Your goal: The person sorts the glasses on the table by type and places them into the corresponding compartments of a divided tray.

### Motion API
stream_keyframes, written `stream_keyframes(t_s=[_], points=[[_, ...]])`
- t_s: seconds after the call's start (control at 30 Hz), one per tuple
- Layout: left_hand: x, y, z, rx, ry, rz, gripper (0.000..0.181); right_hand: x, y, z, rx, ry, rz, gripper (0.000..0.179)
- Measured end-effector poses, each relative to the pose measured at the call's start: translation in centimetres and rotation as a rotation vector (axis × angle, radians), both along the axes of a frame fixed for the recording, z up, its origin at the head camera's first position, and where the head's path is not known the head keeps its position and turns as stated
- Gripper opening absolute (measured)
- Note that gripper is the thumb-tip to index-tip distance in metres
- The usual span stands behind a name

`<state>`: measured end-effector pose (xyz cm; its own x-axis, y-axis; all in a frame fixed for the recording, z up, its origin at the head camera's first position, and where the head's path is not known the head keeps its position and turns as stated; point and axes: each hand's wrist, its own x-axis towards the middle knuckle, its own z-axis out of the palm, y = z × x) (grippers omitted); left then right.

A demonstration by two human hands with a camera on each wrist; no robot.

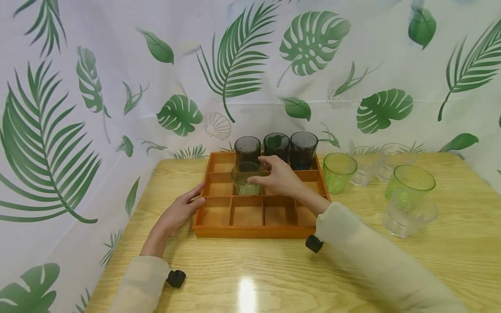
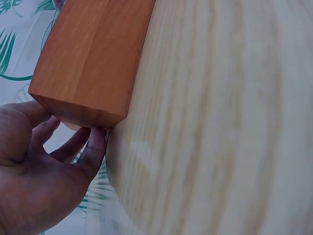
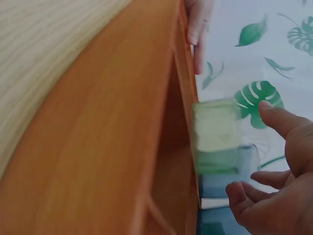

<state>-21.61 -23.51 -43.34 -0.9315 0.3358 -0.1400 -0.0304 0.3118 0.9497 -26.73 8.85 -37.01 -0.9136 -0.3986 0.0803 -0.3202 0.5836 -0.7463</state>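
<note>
- Nearest: pale sleeves (image 1: 375, 254) on both arms, soft cloth, lightly creased.
- Right hand (image 1: 282, 177) stretched over the tray (image 1: 254, 232), thumb and fingers spread wide — nothing held, with a gap before the glass in the right wrist view.
- Pale green glass (image 1: 240, 181) upright in the middle row, second compartment from the left; contact with the compartment floor impossible to tell.
- Main risk: base perched on a thin divider instead of flat on the floor, then a tilt; likely cause, an off-centre release.
- Another risk: a knock from the knuckles against the dark glasses (image 1: 248, 152) just behind, three side by side in the back row; chipped rims possible.
- Left hand (image 1: 181, 213) at the tray's left side, fingers loosely extended, tips against the wood, no wrapped grip; probably a weak brake against a hard shove.
- Also exposed: lime-green glass (image 1: 339, 178) just beside the tray's right wall, within range of a careless forearm.
- Tray of smooth orange-brown wood, square corners, thin straight dividers; table (image 1: 211, 269) pale, grained, glossy — perhaps slippery underneath.
- Dark glasses smoky and round-mouthed; clear glasses (image 1: 396, 221) at the right seemingly faceted low down, easily overlooked and so easily bumped.
- Behind, white cloth (image 1: 176, 78) with green leaf print, faintly rippled.
</note>
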Motion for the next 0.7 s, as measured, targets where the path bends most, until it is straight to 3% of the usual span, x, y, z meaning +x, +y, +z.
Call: stream_keyframes(t_s=[0.2,0.4,0.57,0.7], points=[[-0.1,0.0,-0.2,-0.012,0.003,0.002,0.063,0.7,3.6,1.2,-0.170,-0.031,0.042,0.068],[-0.1,0.0,0.0,-0.008,0.002,0.007,0.063,1.9,7.1,2.3,-0.254,-0.027,0.055,0.059],[0.0,0.1,0.2,0.001,-0.004,0.008,0.063,3.5,10.2,3.3,-0.236,-0.074,0.059,0.059],[-0.1,0.1,0.1,0.008,-0.004,0.008,0.062,4.4,12.9,3.5,-0.160,-0.022,0.039,0.058]])
